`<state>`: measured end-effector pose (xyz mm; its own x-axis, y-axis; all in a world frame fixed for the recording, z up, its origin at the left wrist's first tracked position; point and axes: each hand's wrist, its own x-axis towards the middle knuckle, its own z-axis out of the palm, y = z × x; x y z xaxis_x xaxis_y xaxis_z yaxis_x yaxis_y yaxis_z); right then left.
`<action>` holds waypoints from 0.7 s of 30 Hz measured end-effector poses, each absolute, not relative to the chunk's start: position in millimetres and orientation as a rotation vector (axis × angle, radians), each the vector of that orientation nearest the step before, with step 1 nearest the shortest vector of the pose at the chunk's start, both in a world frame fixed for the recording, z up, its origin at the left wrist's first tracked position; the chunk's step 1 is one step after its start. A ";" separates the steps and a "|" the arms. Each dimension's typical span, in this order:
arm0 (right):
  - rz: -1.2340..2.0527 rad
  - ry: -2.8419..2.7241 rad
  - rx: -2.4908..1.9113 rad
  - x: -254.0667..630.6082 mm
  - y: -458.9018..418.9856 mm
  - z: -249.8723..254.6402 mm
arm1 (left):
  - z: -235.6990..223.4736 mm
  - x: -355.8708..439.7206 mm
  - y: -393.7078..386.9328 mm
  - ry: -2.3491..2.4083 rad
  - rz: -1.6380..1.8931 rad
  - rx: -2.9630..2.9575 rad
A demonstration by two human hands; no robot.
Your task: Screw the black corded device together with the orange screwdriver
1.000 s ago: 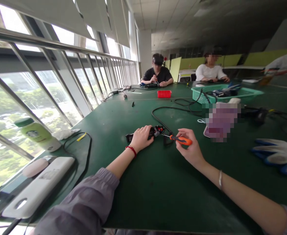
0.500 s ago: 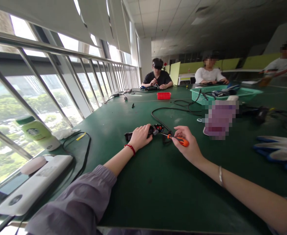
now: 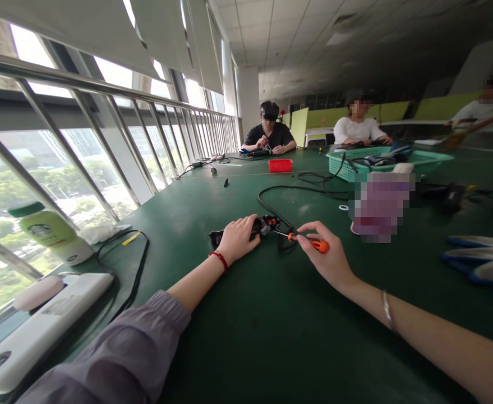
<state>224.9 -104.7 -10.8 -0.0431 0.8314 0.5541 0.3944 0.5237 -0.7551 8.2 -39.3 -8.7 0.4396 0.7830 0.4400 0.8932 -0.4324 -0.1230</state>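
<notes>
On the table, a glove lies right of the device, a bin behind.

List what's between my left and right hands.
Head view: the uncovered end of the black device, the front of the screwdriver and part of the black cable lie between left hand and right hand.

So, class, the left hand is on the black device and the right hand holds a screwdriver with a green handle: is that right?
Not quite: the head view shows an orange and black handle, not green. The left hand is on the black device and the right hand holds the screwdriver.
</notes>
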 end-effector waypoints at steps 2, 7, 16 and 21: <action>0.426 -1.643 -0.999 224.6 -104.9 -10.2 | -8.2 8.2 -39.6 -1.431 -0.463 -2.363; 0.375 -1.646 -0.956 223.3 -104.6 -9.8 | -8.2 8.1 -39.9 -1.439 -0.471 -2.378; 0.372 -1.703 -0.984 222.1 -107.7 -10.2 | -12.5 8.5 -38.4 -1.459 -0.425 -2.318; 0.354 -1.776 -1.022 223.3 -105.1 -12.5 | -9.9 11.2 -40.9 -1.554 -0.427 -2.270</action>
